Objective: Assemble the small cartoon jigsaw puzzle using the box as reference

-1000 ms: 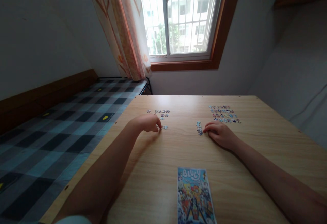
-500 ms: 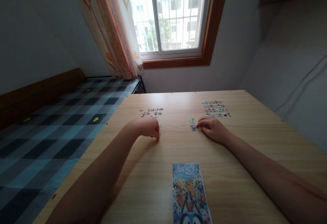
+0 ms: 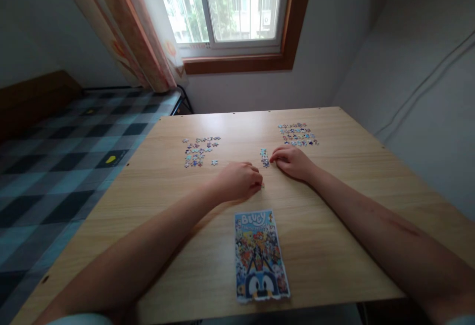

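Observation:
My left hand (image 3: pixel 242 181) is over the middle of the table, its fingers closed on a small puzzle piece (image 3: pixel 262 185) that peeks out at the fingertips. Just beyond it stands a narrow strip of joined puzzle pieces (image 3: pixel 264 158). My right hand (image 3: pixel 291 161) rests on the table at the right side of this strip, fingers curled, with the fingertips beside its edge; whether they pinch anything is hidden. Closer to me lies a picture sheet (image 3: pixel 260 255) lettered "Bluey", crowded with cartoon figures.
Loose puzzle pieces (image 3: pixel 195 156) are spread at the left of the wooden table (image 3: pixel 326 246), with one single piece (image 3: pixel 214 162) apart from them. Rows of more pieces (image 3: pixel 297 134) lie at the far right. A bed (image 3: pixel 92 137) stands along the left, a window (image 3: pixel 241 8) behind.
My left hand has moved right from the left-hand pieces toward the strip, carrying a puzzle piece. My right hand stays beside the strip. The view has tilted down, showing the whole picture sheet.

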`<state>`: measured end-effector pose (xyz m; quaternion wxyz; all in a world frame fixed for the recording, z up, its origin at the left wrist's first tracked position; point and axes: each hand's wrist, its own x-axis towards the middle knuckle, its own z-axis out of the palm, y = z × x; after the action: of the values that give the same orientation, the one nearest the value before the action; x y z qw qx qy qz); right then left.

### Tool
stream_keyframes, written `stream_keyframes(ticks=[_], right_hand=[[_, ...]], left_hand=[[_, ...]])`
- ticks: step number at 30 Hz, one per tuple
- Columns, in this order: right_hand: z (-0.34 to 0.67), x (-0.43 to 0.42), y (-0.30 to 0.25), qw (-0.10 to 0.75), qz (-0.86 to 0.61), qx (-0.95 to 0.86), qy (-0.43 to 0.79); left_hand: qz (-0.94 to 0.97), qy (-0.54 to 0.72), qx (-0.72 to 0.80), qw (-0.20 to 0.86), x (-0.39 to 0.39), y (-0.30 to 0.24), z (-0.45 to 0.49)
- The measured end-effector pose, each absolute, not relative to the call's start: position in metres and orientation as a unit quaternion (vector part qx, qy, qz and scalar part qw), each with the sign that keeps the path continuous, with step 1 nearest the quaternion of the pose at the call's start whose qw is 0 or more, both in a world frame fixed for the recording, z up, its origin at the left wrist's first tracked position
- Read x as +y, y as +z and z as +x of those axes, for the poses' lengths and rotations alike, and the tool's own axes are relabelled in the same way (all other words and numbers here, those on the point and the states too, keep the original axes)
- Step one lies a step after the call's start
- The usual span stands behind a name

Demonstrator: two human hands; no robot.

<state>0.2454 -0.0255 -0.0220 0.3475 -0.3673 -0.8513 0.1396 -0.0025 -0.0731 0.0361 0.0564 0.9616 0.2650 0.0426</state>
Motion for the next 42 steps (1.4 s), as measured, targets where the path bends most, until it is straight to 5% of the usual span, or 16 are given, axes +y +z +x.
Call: stream_keyframes(ticks=[42], right_hand=[[0.241,-0.027,-0.025,0.362,-0.327,-0.868,0.093]], left_hand=[[0.914,0.162,0.356,0.109,-0.068,0.016,0.003]])
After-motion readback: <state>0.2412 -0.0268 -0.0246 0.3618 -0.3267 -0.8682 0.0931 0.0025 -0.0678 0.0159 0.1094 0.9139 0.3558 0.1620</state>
